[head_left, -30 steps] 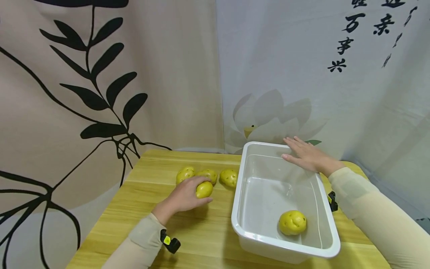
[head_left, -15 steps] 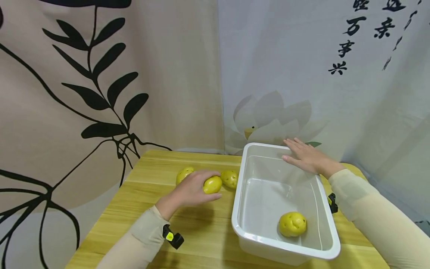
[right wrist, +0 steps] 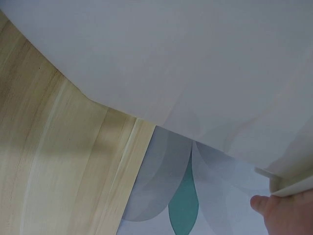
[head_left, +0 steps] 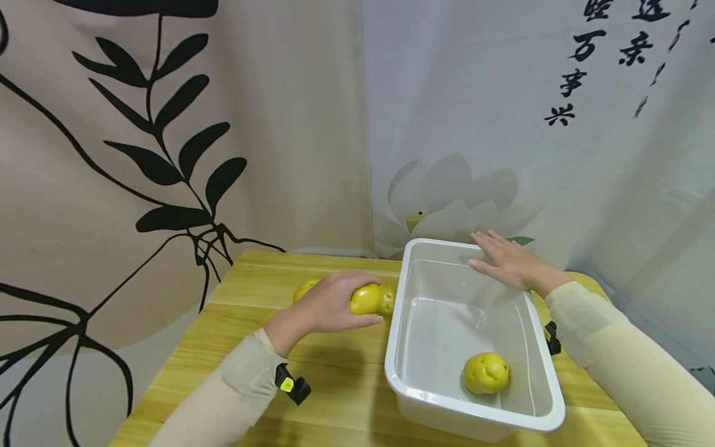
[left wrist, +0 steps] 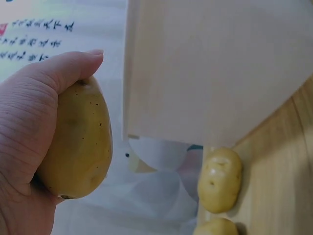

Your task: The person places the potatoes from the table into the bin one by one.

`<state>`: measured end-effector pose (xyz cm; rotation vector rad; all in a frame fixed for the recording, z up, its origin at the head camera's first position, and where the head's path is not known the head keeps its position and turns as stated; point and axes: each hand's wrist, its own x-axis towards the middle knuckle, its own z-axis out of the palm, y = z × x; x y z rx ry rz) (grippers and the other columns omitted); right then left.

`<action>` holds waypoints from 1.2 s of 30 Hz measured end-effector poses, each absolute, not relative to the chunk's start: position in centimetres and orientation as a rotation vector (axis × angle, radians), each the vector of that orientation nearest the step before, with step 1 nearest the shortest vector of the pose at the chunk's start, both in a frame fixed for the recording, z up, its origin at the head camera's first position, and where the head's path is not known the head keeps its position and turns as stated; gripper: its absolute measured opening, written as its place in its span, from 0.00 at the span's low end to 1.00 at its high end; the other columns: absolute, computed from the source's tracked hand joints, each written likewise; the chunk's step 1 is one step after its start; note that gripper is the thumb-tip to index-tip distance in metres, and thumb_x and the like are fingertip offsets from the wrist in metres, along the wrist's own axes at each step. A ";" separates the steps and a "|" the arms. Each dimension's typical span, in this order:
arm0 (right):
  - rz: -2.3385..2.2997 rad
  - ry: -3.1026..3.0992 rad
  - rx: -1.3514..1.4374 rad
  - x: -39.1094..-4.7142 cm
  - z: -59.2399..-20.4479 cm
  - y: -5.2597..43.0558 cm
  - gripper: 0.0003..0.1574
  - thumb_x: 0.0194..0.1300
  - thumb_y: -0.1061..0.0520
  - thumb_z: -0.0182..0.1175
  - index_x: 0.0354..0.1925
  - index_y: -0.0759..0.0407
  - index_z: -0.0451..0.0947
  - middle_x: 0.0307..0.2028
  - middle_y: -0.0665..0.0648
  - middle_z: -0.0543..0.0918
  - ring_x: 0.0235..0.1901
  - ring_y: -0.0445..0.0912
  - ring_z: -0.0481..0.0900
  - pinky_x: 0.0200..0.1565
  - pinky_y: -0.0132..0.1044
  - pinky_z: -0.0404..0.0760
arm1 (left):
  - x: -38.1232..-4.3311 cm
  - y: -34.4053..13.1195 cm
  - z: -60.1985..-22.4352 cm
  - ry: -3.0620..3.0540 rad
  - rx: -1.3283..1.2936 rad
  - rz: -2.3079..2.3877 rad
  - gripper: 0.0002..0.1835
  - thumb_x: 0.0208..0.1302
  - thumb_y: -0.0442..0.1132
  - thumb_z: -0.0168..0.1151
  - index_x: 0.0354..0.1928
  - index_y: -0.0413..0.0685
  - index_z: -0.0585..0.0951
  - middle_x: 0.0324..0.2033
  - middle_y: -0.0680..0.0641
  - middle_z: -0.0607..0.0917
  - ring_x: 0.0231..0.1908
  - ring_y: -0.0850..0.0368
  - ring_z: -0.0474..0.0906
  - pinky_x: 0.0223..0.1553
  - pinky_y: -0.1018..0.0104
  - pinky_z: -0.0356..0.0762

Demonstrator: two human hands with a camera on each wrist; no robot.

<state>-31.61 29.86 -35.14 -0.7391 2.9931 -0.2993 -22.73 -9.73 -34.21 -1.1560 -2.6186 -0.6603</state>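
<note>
My left hand [head_left: 341, 302] grips a yellow potato [head_left: 365, 299] above the table, left of the white plastic bin [head_left: 393, 347]. In the left wrist view the fingers wrap round the same potato [left wrist: 80, 142], which has small dark specks. Resting on the bin's far right corner is my right hand [head_left: 511, 264], its fingers stretched out across the rim. Inside the bin, near its front, lies one potato [head_left: 486, 373]. Behind the left hand another potato [head_left: 386, 300] shows in part next to the bin wall, and one more [head_left: 305, 288] peeks out at the left.
The wooden table [head_left: 335, 385] carries everything. Its back edge meets a printed cloth backdrop [head_left: 301, 124] with black leaves and written characters. The bin's left wall stands between the held potato and the bin's inside.
The left hand has carried the potato to the right and slightly up, towards the bin, and now covers one of the potatoes behind. My right hand and the bin stay put.
</note>
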 end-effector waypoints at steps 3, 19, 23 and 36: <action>-0.299 2.994 -0.732 -31.6 -35.1 29.9 0.48 0.64 0.30 0.39 0.71 0.51 0.41 0.70 0.58 0.46 0.68 0.56 0.37 0.59 0.64 0.39 | -22.6 -9.1 -33.4 -2.614 -1.216 -0.660 0.33 0.49 0.68 0.58 0.55 0.61 0.72 0.43 0.61 0.76 0.34 0.68 0.70 0.28 0.73 0.71; -0.271 3.034 -0.722 -31.3 -35.2 30.0 0.48 0.64 0.29 0.39 0.71 0.50 0.41 0.70 0.55 0.45 0.68 0.54 0.35 0.58 0.65 0.32 | -22.0 -4.3 -30.1 -2.548 -1.459 -0.416 0.32 0.52 0.65 0.57 0.55 0.55 0.72 0.44 0.60 0.74 0.38 0.70 0.67 0.36 0.74 0.69; -0.263 3.031 -0.710 -31.3 -35.2 29.9 0.48 0.63 0.28 0.39 0.72 0.48 0.39 0.70 0.54 0.44 0.68 0.53 0.34 0.58 0.64 0.32 | -22.0 -2.8 -29.3 -2.546 -1.504 -0.325 0.33 0.52 0.66 0.57 0.55 0.55 0.72 0.42 0.61 0.74 0.37 0.70 0.67 0.36 0.75 0.68; -0.224 3.048 -0.712 -31.1 -35.0 29.7 0.48 0.64 0.29 0.38 0.72 0.50 0.40 0.70 0.57 0.45 0.68 0.56 0.37 0.58 0.66 0.33 | -23.0 2.2 -27.5 -2.613 -1.632 -0.159 0.34 0.52 0.66 0.57 0.57 0.55 0.71 0.44 0.59 0.75 0.37 0.68 0.68 0.36 0.75 0.68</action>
